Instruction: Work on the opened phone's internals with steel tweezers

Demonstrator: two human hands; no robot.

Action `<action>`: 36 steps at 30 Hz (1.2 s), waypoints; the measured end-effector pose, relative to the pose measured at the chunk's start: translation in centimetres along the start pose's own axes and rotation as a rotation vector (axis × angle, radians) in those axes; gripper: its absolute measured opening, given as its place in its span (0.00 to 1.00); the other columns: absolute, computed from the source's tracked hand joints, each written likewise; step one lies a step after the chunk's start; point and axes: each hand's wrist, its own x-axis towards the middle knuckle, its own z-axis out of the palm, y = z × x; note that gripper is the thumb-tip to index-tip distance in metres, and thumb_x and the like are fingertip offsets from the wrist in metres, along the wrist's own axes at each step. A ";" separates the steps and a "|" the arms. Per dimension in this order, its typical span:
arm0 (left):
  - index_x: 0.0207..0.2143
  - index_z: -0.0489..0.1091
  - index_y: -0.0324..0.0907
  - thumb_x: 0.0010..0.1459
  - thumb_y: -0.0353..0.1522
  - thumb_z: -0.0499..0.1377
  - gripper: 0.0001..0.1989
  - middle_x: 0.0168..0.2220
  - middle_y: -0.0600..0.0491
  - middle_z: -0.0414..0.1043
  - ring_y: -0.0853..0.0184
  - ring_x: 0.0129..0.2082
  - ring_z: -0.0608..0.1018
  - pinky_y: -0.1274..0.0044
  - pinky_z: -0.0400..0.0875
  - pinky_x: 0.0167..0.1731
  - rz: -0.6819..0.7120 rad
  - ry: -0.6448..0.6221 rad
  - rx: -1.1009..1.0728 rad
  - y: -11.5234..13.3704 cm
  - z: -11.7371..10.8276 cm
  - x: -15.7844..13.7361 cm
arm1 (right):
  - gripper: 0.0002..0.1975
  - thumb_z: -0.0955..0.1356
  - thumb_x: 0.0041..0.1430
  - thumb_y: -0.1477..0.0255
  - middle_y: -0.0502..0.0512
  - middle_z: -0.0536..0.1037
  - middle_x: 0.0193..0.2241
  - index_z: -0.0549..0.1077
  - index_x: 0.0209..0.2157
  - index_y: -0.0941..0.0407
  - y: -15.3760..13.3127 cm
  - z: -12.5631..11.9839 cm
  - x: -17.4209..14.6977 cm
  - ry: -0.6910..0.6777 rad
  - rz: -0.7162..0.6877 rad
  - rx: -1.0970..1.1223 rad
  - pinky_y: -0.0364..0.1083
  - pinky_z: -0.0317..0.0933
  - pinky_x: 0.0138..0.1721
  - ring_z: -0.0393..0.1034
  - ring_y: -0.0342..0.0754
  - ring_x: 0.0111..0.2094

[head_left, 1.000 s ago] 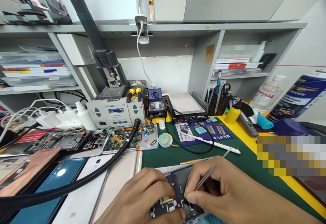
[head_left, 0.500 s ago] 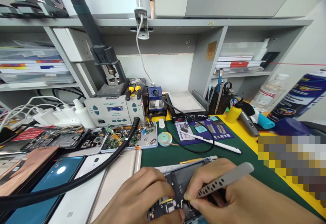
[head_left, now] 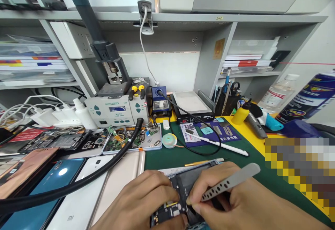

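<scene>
Opened phone beneath both hands.
The half-curled left hand grips its left end; the right hand, pinched around tweezers, is over its middle; beyond, the green mat's right edge lies well apart.

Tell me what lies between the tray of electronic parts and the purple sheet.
In the head view: a round pale-green disc, a small white block behind it, and part of a thin black cord.
</scene>
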 end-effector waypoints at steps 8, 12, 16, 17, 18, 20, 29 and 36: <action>0.45 0.74 0.46 0.60 0.27 0.67 0.11 0.40 0.55 0.78 0.68 0.41 0.80 0.79 0.79 0.43 -0.012 0.035 -0.001 0.1 0.0 0.0 | 0.10 0.68 0.57 0.77 0.44 0.82 0.31 0.81 0.33 0.49 -0.3 -0.2 0.1 -0.019 -0.002 -0.017 0.36 0.64 0.29 0.75 0.43 0.30; 0.45 0.74 0.46 0.59 0.27 0.67 0.11 0.40 0.53 0.78 0.66 0.41 0.81 0.77 0.80 0.42 -0.011 0.036 -0.003 0.1 0.0 0.2 | 0.10 0.68 0.55 0.79 0.44 0.82 0.29 0.80 0.30 0.50 -0.5 -0.2 0.1 -0.028 -0.036 -0.005 0.36 0.64 0.28 0.74 0.42 0.29; 0.45 0.74 0.46 0.60 0.27 0.66 0.11 0.40 0.54 0.78 0.66 0.41 0.80 0.77 0.80 0.42 -0.020 0.018 -0.023 0.2 -0.1 0.1 | 0.09 0.69 0.55 0.78 0.44 0.81 0.28 0.80 0.31 0.50 -0.3 0.1 0.0 -0.004 -0.038 -0.012 0.36 0.62 0.27 0.73 0.42 0.28; 0.45 0.74 0.46 0.60 0.28 0.67 0.11 0.40 0.54 0.78 0.66 0.42 0.80 0.77 0.79 0.42 -0.020 0.011 -0.024 0.2 -0.1 0.1 | 0.09 0.69 0.55 0.78 0.44 0.81 0.29 0.80 0.31 0.50 -0.2 0.1 0.0 -0.014 -0.037 -0.006 0.36 0.62 0.28 0.73 0.42 0.28; 0.45 0.74 0.46 0.60 0.28 0.67 0.11 0.40 0.54 0.78 0.67 0.42 0.80 0.78 0.79 0.42 -0.018 0.012 -0.024 0.1 -0.1 0.0 | 0.10 0.69 0.55 0.78 0.44 0.81 0.29 0.80 0.32 0.50 -0.2 0.2 0.1 -0.022 -0.033 0.003 0.36 0.62 0.28 0.73 0.42 0.28; 0.44 0.74 0.45 0.59 0.28 0.67 0.11 0.40 0.54 0.78 0.67 0.41 0.80 0.78 0.79 0.42 -0.014 0.024 -0.027 0.1 0.0 -0.1 | 0.09 0.69 0.56 0.78 0.44 0.80 0.28 0.80 0.32 0.50 -0.2 0.1 0.2 -0.018 -0.022 0.018 0.36 0.61 0.27 0.72 0.42 0.28; 0.45 0.73 0.46 0.63 0.29 0.65 0.09 0.39 0.55 0.76 0.68 0.41 0.79 0.77 0.78 0.42 -0.039 0.008 -0.040 0.1 0.3 -0.3 | 0.05 0.69 0.61 0.73 0.43 0.71 0.21 0.78 0.32 0.53 -0.2 -0.2 0.5 -0.062 0.167 0.154 0.38 0.50 0.21 0.61 0.40 0.22; 0.44 0.73 0.46 0.61 0.28 0.66 0.10 0.39 0.56 0.77 0.68 0.41 0.80 0.77 0.79 0.41 -0.022 0.042 -0.001 -0.3 0.5 -0.4 | 0.07 0.68 0.63 0.71 0.43 0.71 0.23 0.80 0.33 0.50 0.5 0.3 0.3 -0.062 0.161 0.095 0.40 0.51 0.23 0.62 0.41 0.24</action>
